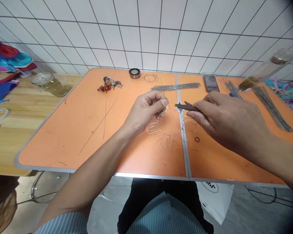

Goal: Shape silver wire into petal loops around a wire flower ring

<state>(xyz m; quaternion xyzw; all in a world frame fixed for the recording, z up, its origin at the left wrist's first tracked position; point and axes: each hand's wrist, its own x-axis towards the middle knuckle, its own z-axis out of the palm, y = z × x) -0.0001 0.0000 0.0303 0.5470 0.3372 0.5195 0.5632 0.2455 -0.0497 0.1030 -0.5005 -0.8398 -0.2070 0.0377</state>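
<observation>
My left hand (150, 109) pinches the upper left part of a wire ring (169, 135), which is bent into loops like flower petals around its rim. Part of the ring is hidden behind my fingers. In my right hand (224, 113) is a pair of dark pliers (188, 107), gripped near the handles, which my palm hides. The jaws point left toward the left thumb and look slightly apart, with a gap between them and the left fingers. A small dark ring (197, 139) lies on the table below the pliers.
The orange table (75, 130) holds keys (111, 84), a tape roll (134, 73), a second looped wire ring (150, 78), wire bundles (175, 86) (273, 109), a phone (211, 83) and a tilted-looking glass bottle (263, 71). Loose wires (95, 131) lie left. A jar (50, 84) stands on the wooden table.
</observation>
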